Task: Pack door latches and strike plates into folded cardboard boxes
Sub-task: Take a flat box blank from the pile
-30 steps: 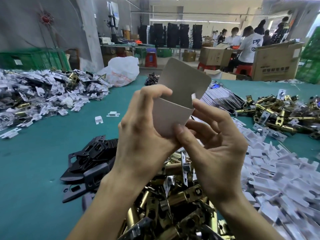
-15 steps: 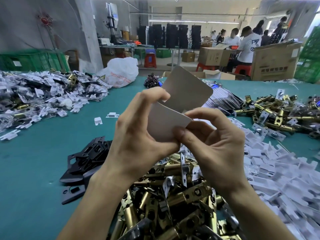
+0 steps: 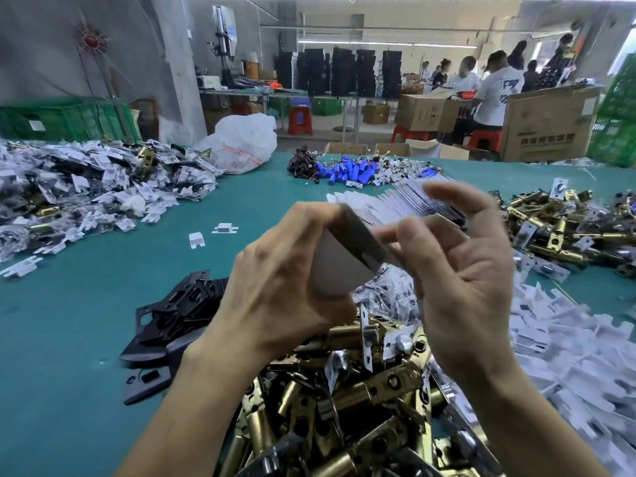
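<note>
My left hand (image 3: pixel 282 287) grips a small grey-white cardboard box blank (image 3: pixel 344 266), bent over and held above the table. My right hand (image 3: pixel 457 270) is beside it, blurred, with fingers spread and the fingertips at the blank's folded flap. Below both hands lies a heap of brass door latches (image 3: pixel 361 401). Black strike plates (image 3: pixel 172 315) are piled to the left of the heap. A fanned stack of flat box blanks (image 3: pixel 406 204) lies behind my hands.
White plastic inserts (image 3: pixel 568 356) are heaped at the right, more brass latches (image 3: pixel 564 228) at the far right, and packed parts (image 3: pixel 86 187) at the left. Blue cylinders (image 3: pixel 347 170) and a white bag (image 3: pixel 241 142) sit at the teal table's far edge. People work at the back.
The blank's upright flap has been folded down toward me. My right hand has let go of the card's edge and opened, its fingers lifting. The hands have dropped a little lower.
</note>
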A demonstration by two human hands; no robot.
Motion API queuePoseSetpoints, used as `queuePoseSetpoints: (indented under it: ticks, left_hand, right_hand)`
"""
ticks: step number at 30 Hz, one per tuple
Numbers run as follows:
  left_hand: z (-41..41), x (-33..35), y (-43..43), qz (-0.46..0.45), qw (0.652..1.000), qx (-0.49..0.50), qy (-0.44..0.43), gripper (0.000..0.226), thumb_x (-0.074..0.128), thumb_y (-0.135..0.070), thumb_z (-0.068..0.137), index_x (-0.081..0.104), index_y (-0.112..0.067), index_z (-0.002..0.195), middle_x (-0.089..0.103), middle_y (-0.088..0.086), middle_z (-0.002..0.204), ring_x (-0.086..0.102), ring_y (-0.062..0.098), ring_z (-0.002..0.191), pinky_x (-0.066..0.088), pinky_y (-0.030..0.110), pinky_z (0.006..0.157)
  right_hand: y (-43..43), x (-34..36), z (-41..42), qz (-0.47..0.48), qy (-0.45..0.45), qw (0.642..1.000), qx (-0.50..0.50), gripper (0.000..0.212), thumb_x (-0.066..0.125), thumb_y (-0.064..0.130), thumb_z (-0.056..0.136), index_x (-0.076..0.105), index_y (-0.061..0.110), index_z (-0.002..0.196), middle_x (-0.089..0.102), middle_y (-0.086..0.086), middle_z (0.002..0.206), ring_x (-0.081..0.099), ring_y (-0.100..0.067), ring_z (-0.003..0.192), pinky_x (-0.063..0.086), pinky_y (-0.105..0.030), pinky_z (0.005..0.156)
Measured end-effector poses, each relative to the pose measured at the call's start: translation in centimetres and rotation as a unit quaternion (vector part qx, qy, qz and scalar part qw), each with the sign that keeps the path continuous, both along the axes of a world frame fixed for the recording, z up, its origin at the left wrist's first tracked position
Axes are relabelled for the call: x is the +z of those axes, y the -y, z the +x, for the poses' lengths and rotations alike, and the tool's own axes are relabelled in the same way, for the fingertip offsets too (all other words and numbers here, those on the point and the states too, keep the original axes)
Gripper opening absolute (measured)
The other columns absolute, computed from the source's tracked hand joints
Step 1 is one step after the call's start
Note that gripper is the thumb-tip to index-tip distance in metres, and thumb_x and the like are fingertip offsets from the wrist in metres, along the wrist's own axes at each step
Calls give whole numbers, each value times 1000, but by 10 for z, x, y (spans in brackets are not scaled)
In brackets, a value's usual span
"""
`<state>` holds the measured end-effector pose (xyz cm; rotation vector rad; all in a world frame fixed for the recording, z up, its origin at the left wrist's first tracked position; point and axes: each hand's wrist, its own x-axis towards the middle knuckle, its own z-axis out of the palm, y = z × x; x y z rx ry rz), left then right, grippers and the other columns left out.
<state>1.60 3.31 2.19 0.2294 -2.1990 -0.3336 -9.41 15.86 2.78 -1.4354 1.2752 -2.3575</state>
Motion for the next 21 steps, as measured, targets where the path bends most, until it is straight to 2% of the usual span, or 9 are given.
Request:
queuePoseSetpoints:
  ticks: [1,3,6,8,12,14,16,19,21]
  left_hand:
    - [0,-1,-1,-7,1000,5,7,73,75,-33,56,36,-40,117,43,-20,95,43,12,69,41,29,52]
    - [-2,-1,-2,2,1000,10,17,77,72,-39,56,28,-39,120,54,-11,95,53,21,66,46,34,51]
    - [-2,1,-4,29,999,-9,13,82,68,-45,58,16,-39,121,65,2,99,62,33,68,52,44,53]
    - [-1,3,-5,32,999,-16,13,83,67,-46,57,15,-39,121,65,3,103,63,33,69,53,44,54]
    - [0,5,-8,31,999,-18,24,85,73,-41,58,17,-39,122,64,-1,110,64,30,72,53,44,57]
    - [0,6,-9,33,999,-20,24,86,74,-39,57,18,-36,123,64,-2,111,64,31,72,53,45,56]
    - [1,8,-9,43,999,-22,20,85,73,-41,58,20,-35,124,64,-3,110,64,32,72,53,45,57]
    - [2,10,-12,43,999,-4,27,85,74,-40,57,22,-34,124,65,-1,105,64,32,71,53,45,57]
    - [2,10,-14,41,999,2,32,83,75,-40,58,23,-34,123,64,-1,102,63,31,69,53,44,55]
  right_hand:
    - [1,0,0,27,2,1000,-12,21,70,19,89,61,18,109,73,-8,87,72,-17,85,58,-30,80]
    - [2,-1,0,63,3,998,-21,15,70,20,83,71,18,97,75,-1,87,70,-13,82,56,-24,76]
    - [3,-2,0,92,5,996,5,20,74,29,75,73,23,94,76,0,94,71,-15,91,57,-30,80]
    - [4,-5,1,103,-14,995,-8,19,75,30,75,74,26,94,76,2,98,72,-16,95,58,-33,81]
    - [6,-8,4,105,-93,985,-102,20,67,17,88,69,33,101,75,15,98,70,-2,89,55,-16,75]
    - [4,-7,4,105,-92,985,-99,17,68,26,89,69,36,103,75,15,100,71,-4,93,56,-21,78]
    - [2,-5,4,109,-88,987,-82,20,69,35,87,72,30,106,75,10,103,71,-10,97,57,-27,80]
    - [1,-2,3,96,-83,990,-60,20,69,20,88,73,18,108,76,4,105,72,-14,98,58,-29,80]
    - [0,0,5,88,-56,995,-10,19,67,17,88,72,16,107,76,2,108,72,-15,101,57,-27,82]
